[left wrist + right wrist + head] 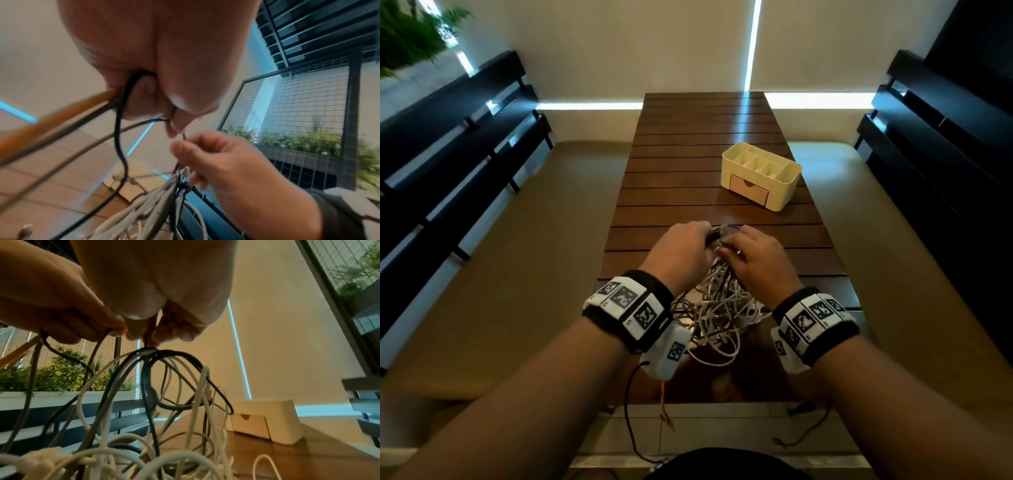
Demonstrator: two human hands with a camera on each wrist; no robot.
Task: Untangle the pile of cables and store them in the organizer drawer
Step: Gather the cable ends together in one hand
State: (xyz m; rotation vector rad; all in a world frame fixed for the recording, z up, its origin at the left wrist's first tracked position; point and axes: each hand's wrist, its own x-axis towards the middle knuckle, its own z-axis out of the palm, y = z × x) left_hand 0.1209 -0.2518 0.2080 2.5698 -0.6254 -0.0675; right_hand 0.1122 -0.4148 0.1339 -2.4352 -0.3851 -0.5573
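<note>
Two hands lift one tangled pile of cables above a slatted wooden table.

One table [722, 137] carries one cream organizer [761, 174], well beyond the hands, its single drawer [749, 192] closed. One pile of cables [717, 308], white and dark strands too knotted to count, hangs over the near end. The left hand [681, 248] has its fingers curled round dark strands; the right hand [758, 258] pinches a thin dark cable [184, 136] between fingertips.
</note>
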